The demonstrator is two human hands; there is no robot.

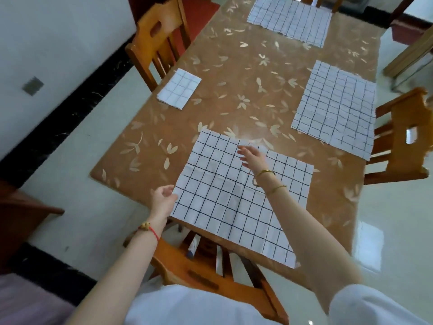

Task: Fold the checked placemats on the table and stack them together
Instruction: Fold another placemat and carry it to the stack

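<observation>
A white placemat with a dark grid point(225, 198) lies flat on the near end of the brown leaf-patterned table point(234, 90). My left hand point(164, 198) pinches its left edge between thumb and fingers. My right hand point(251, 157) reaches over its far edge, fingers spread and straight, just above or on the cloth. A folded checked placemat point(179, 88) sits at the table's left edge. Two more lie unfolded: one on the right side point(335, 109) and one at the far end point(290, 19).
Wooden chairs stand around the table: one right below me point(210, 277), one at the left point(157, 41), one at the right point(403, 137). A white wall with a dark skirting runs along the left. The floor is pale and glossy.
</observation>
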